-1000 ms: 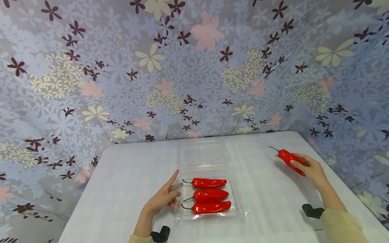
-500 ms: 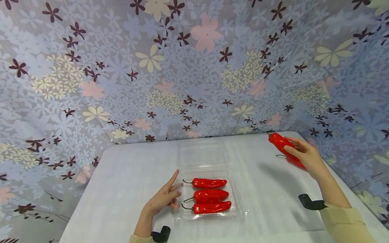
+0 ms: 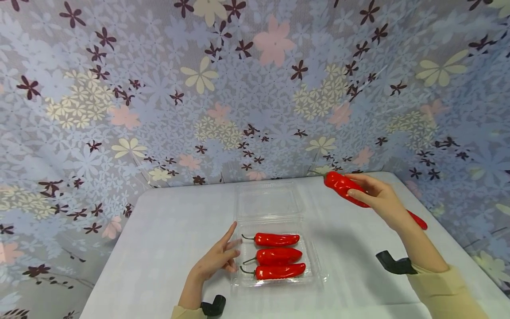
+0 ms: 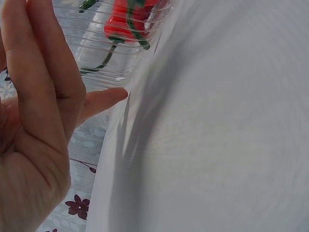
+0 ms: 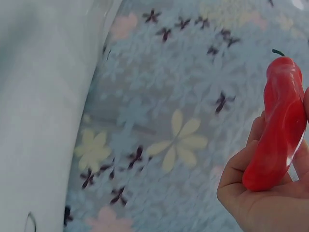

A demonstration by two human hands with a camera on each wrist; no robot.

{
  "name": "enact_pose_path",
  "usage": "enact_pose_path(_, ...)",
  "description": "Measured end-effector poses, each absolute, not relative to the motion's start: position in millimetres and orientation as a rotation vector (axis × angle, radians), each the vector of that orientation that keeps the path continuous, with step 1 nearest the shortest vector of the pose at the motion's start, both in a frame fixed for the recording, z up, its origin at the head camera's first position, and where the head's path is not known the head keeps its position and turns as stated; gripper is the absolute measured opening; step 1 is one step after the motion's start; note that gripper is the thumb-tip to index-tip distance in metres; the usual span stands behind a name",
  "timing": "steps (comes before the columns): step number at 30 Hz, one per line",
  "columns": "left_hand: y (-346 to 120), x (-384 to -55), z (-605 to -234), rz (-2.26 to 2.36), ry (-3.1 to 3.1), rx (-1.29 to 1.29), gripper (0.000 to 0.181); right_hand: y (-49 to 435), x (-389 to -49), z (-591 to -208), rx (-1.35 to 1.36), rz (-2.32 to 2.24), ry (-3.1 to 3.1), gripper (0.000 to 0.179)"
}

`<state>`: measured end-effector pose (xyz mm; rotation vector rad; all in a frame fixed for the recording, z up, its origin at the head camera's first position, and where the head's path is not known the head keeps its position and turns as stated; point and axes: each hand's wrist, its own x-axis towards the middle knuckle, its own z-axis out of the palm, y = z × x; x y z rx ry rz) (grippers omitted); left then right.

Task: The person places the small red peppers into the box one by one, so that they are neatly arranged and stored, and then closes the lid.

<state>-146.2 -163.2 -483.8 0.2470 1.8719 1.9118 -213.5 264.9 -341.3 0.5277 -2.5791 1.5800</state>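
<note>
In the head view, three red chili peppers (image 3: 279, 256) lie in a row inside a clear plastic clamshell box (image 3: 314, 266), stems to the left. My left hand (image 3: 217, 257) is at the box's left side with fingers extended and spread; the left wrist view shows the fingers (image 4: 41, 72) beside the ribbed box wall (image 4: 91, 43). Held above the table at the right, another red chili pepper (image 3: 344, 188) is gripped between thumb and fingers of my right hand (image 3: 376, 195). The right wrist view shows this pepper (image 5: 282, 125) across the hand (image 5: 260, 193), its stem pointing away from the palm.
The box's clear lid (image 3: 267, 201) lies folded back behind it. One more red pepper (image 3: 417, 219) rests on the white-covered table (image 3: 167, 239), partly hidden by my right forearm. A flowered cloth (image 3: 255, 97) hangs behind the table.
My right hand has lifted the pepper off the table and carried it leftward, showing another pepper lying behind. The left hand keeps its place at the box.
</note>
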Motion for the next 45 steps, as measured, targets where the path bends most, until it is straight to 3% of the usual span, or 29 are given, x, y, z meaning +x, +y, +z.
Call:
enact_pose_path(7,-162.6,-147.9,-483.7,1.900,1.895,0.253,0.085,228.8,-204.1,-346.1,0.614,1.635,-2.596,0.047)
enact_pose_path(20,-160.8,-148.5,-484.4,1.898,1.901,0.243,0.085,168.0,-196.8,-393.9,0.935,1.952,-2.630,0.044)
enact_pose_path(33,-162.6,-147.4,-484.0,1.898,1.902,0.246,0.084,139.0,-190.2,-444.5,1.156,1.842,-2.778,0.039)
enact_pose_path(45,-162.0,-146.3,-484.1,1.905,1.892,0.246,0.085,131.2,-185.6,-457.4,1.267,1.571,-2.845,0.036)
